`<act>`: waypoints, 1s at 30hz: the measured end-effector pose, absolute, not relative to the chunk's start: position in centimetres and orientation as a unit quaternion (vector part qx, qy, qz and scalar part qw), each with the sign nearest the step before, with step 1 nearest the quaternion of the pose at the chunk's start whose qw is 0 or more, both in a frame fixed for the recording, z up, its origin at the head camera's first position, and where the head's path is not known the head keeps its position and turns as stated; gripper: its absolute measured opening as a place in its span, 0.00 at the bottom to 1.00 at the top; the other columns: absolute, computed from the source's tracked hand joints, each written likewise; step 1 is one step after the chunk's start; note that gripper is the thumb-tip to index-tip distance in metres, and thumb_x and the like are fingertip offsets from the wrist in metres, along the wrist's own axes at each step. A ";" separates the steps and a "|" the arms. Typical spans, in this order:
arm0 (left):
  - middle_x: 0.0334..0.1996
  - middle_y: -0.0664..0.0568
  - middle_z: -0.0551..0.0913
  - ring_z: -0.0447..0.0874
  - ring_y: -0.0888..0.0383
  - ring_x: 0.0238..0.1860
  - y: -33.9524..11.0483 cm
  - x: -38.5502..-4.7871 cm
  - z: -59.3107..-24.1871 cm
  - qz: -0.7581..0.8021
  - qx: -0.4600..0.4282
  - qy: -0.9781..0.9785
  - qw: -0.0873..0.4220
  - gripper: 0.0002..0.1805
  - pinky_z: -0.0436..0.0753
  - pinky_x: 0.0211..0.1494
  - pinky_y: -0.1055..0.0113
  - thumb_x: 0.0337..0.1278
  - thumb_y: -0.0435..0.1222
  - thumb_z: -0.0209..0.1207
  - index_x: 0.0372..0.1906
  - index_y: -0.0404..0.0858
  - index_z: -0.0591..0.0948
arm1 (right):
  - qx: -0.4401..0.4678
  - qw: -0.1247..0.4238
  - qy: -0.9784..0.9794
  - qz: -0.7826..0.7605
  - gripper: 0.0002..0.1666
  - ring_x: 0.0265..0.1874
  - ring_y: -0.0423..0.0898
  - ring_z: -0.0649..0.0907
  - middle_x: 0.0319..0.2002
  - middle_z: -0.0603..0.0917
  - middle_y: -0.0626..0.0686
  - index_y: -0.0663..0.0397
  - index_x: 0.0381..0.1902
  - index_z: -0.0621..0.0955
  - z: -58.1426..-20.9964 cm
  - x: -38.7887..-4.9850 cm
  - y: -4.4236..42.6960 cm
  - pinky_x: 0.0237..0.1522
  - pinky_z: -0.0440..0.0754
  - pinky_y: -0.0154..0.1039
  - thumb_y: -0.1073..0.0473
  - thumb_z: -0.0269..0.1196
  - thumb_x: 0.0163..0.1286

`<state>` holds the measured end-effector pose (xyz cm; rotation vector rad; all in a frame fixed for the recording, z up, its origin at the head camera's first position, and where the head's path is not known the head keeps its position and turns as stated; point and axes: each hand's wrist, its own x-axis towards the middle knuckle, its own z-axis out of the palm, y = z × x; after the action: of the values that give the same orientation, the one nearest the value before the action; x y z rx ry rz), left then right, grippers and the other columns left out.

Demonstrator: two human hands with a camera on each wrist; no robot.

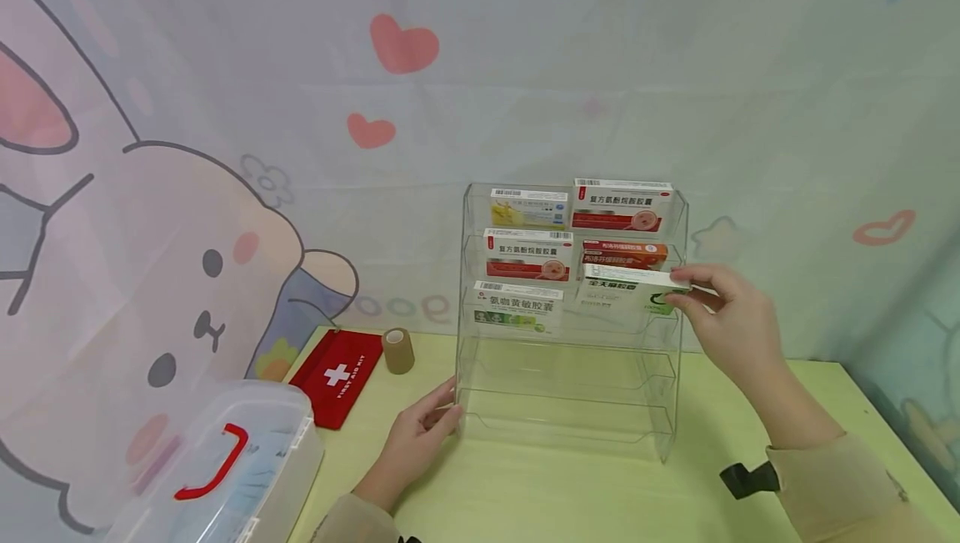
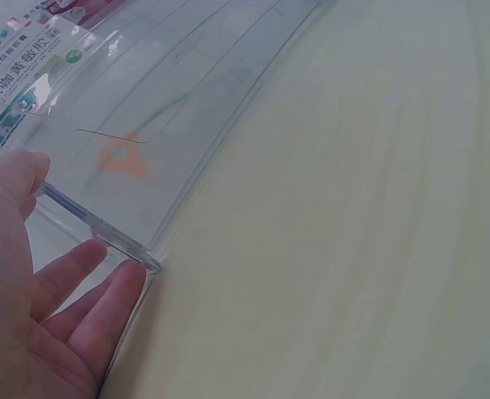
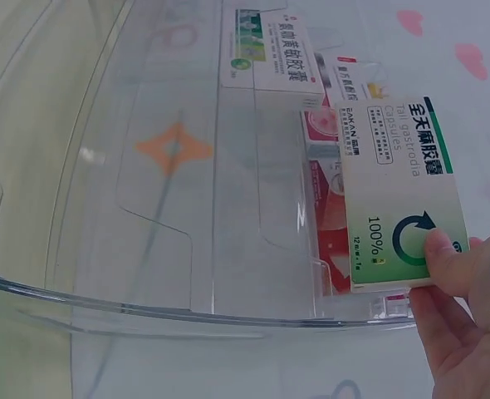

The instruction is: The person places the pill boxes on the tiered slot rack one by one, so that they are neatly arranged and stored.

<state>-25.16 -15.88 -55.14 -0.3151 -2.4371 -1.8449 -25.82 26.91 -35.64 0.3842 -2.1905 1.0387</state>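
A clear acrylic tiered rack (image 1: 570, 422) stands on the table, with medicine boxes in its upper tiers. My right hand (image 1: 738, 322) pinches the right end of a white and green capsule box (image 1: 618, 291), thumb on the front face, at the right of the third tier. In the right wrist view that box (image 3: 394, 195) is in front of a red box (image 3: 332, 220). My left hand (image 1: 416, 443) grips the rack's lower left side edge. The left wrist view has the thumb and fingers (image 2: 108, 312) on either side of that edge.
Left of the rack are a brown tape roll (image 1: 398, 351), a red first aid pouch (image 1: 337, 376) and a translucent case (image 1: 288, 476) with a red handle (image 1: 225, 468). A white and green box (image 1: 517, 308) sits left in the third tier. A printed cloth hangs behind.
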 end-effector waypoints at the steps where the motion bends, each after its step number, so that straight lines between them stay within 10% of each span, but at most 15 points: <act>1: 0.68 0.36 0.86 0.94 0.45 0.60 -15.9 -25.2 -55.1 -0.600 -0.103 -0.793 0.034 0.29 0.92 0.58 0.67 0.77 0.40 0.68 0.78 0.52 0.80 | 0.148 0.335 -0.843 0.395 0.18 0.45 0.08 0.79 0.54 0.89 0.62 0.61 0.54 0.90 -35.6 -26.0 26.9 0.49 0.79 0.11 0.72 0.77 0.66; 8: 0.68 0.36 0.87 0.94 0.45 0.60 -15.9 -25.2 -55.2 -0.601 -0.107 -0.791 0.034 0.29 0.92 0.58 0.68 0.78 0.41 0.67 0.78 0.53 0.79 | 0.153 0.326 -0.854 0.375 0.16 0.45 0.08 0.79 0.54 0.91 0.61 0.61 0.52 0.90 -36.0 -26.9 26.8 0.49 0.77 0.09 0.71 0.78 0.67; 15: 0.68 0.36 0.87 0.94 0.45 0.60 -15.9 -25.2 -55.1 -0.601 -0.113 -0.790 0.035 0.29 0.91 0.57 0.72 0.78 0.40 0.67 0.79 0.52 0.79 | 0.146 0.311 -0.883 0.319 0.16 0.51 0.59 0.94 0.54 0.92 0.59 0.57 0.51 0.90 -36.6 -27.0 26.7 0.49 0.85 0.18 0.69 0.78 0.66; 20: 0.67 0.36 0.87 0.94 0.46 0.60 -15.9 -25.2 -55.1 -0.601 -0.112 -0.791 0.036 0.29 0.91 0.57 0.72 0.78 0.41 0.67 0.79 0.52 0.79 | 0.151 0.297 -0.898 0.287 0.15 0.50 0.64 0.93 0.53 0.92 0.60 0.55 0.52 0.90 -36.9 -27.0 26.6 0.52 0.91 0.60 0.66 0.78 0.68; 30: 0.67 0.37 0.87 0.94 0.46 0.59 -16.0 -25.3 -55.4 -0.601 -0.113 -0.790 0.038 0.29 0.92 0.58 0.67 0.77 0.42 0.68 0.78 0.53 0.80 | 0.134 0.218 -0.935 0.244 0.14 0.50 0.63 0.93 0.58 0.91 0.64 0.57 0.56 0.90 -36.5 -26.8 25.9 0.51 0.92 0.62 0.61 0.73 0.75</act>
<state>-25.34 -16.02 -55.43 -0.3469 -2.4255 -1.8434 -26.82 25.89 -36.52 0.3721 -2.5888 0.6757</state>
